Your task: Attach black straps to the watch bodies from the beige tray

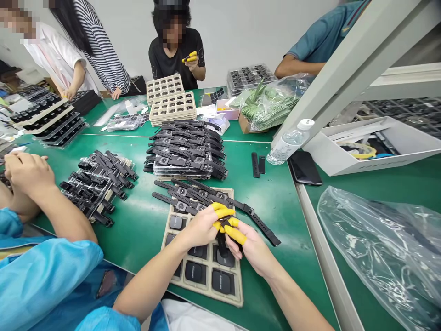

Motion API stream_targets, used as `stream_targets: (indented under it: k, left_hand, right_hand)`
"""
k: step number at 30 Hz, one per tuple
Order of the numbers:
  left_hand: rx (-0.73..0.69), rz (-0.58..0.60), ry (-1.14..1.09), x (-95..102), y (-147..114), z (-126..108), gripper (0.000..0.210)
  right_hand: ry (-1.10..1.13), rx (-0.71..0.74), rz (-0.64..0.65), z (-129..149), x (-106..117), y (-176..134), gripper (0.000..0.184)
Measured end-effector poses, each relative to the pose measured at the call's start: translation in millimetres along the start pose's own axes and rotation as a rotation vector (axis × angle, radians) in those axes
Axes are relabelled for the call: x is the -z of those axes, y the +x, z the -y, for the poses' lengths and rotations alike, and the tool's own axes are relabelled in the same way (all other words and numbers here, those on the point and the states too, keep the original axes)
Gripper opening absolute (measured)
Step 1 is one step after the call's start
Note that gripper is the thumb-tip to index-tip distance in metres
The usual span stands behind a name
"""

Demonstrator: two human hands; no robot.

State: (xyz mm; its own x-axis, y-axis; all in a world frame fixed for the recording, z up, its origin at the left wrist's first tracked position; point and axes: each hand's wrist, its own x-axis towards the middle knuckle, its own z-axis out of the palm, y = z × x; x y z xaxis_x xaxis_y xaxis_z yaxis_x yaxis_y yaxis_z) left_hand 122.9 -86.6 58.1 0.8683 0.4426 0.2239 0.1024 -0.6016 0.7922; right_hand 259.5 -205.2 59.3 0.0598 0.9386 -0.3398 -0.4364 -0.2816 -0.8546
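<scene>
Both my hands wear yellow finger cots and meet over a beige tray (225, 299). Between the fingertips of my left hand (204, 226) and my right hand (254, 248) is a small black watch (224, 223), largely covered by the fingers. A piece of its black strap (222, 244) hangs down below them. Square black watch cases (221, 281) lie in the tray's compartments under my hands. Across the tray's far end rest several watches with black straps (182, 207), backs up. One long strap (262, 225) reaches past the tray onto the green table.
Stacked trays of strapped watches (188, 151) stand beyond my tray, with another pile (99, 184) to the left. Two loose straps (255, 164), a bottle (289, 142) and a phone (305, 168) lie right, near a metal post (344, 64). A co-worker's arms (51, 197) rest at left.
</scene>
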Motion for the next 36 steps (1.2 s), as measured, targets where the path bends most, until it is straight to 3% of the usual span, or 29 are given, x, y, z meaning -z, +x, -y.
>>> stream_targets:
  k: [4, 11, 17, 24, 28, 31, 36]
  left_hand:
    - [-0.042, 0.033, 0.013, 3.1, 0, -2, 0.057]
    - [-0.071, -0.062, -0.042, -2.8, 0, 1, 0.046]
    - [-0.089, 0.043, -0.028, 4.1, -1, -6, 0.044]
    - [-0.105, 0.095, 0.287, 3.1, -1, -9, 0.042]
    - [-0.119, 0.12, 0.348, 4.7, -2, -13, 0.041]
    - [-0.121, 0.11, 0.301, 6.2, -2, -14, 0.041]
    - [-0.072, 0.053, 0.024, 5.8, -2, -10, 0.04]
  right_hand:
    - [0.101, -0.037, 0.03, 2, 0, -1, 0.045]
    - [0.253, -0.025, -0.018, 4, -4, -3, 0.042]
    - [0.301, 0.008, -0.041, 3, -3, -2, 0.045]
    - [0.222, -0.06, -0.026, 3, 2, -1, 0.044]
    - [0.171, -0.074, -0.05, 3, 3, -1, 0.043]
    - [0.151, -0.075, -0.058, 3, 2, -1, 0.043]
    - [0.172, -0.028, -0.05, 3, 1, -1, 0.044]
